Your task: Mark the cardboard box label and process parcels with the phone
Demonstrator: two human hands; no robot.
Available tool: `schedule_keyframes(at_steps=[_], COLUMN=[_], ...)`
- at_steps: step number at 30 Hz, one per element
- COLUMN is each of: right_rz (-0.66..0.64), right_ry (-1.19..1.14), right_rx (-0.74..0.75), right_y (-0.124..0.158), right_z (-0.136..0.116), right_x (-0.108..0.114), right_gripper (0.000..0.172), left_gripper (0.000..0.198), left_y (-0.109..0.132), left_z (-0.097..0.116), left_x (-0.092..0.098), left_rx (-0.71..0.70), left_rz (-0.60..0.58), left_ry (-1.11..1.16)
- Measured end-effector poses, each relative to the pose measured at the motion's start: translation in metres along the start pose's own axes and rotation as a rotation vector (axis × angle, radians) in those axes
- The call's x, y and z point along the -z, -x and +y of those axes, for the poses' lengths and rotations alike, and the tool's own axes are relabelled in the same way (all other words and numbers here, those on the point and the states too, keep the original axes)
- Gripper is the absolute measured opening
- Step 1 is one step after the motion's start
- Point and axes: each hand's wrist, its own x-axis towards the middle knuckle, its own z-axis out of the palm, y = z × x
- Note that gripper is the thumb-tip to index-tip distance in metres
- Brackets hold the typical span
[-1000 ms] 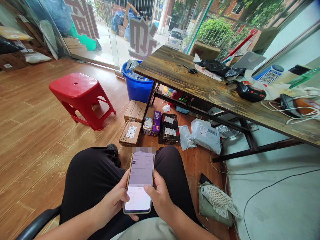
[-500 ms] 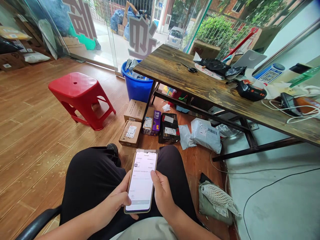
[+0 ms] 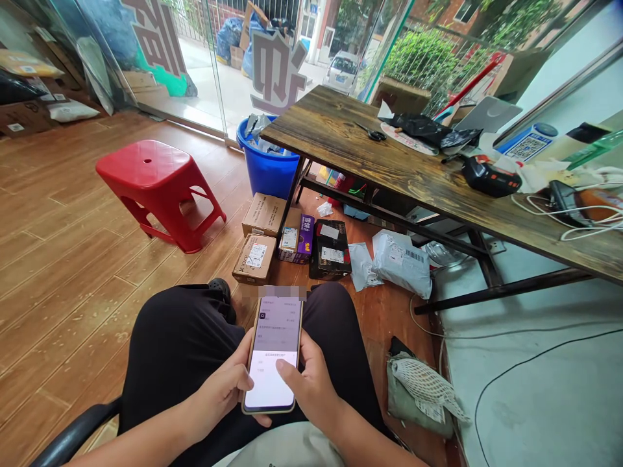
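A smartphone [image 3: 270, 389] with a lit screen is held upright above my lap, between both hands. Its screen is grey in the upper half and has a white panel with small text below. My left hand [image 3: 226, 386] is closed round the phone's left side, thumb at the screen's lower left edge and a fingertip showing under the bottom. On the other side my right hand [image 3: 311, 373] grips the right edge, its thumb lying over the white panel. The fingers behind the phone are hidden.
A red stool [image 3: 156, 188] stands front left. Near the blue bin [image 3: 270, 172], several parcels, including a black box [image 3: 329, 250] and a grey mailer bag [image 3: 402, 263], lie by the wooden table [image 3: 350, 136]. Scissors [image 3: 372, 133] rest on it. A chair armrest [image 3: 78, 431] is at lower left.
The phone's screen has gone from all white to a dimmed top with a white panel below. My right thumb has moved down and left across the screen.
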Motion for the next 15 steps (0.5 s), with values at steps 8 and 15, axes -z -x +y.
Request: schedule_keyframes(at_steps=[8, 15], right_rz=[0.026, 0.046], right_ry=[-0.046, -0.060], right_rx=[0.003, 0.004], right_y=[0.000, -0.001], right_z=[0.005, 0.004], right_x=[0.002, 0.003], right_gripper=[0.031, 0.026], left_gripper=[0.099, 0.097], left_y=[0.000, 0.008], left_z=[0.000, 0.011], left_x=[-0.001, -0.010], left_rx=[0.020, 0.040], left_rz=[0.021, 0.045], left_ry=[-0.034, -0.107])
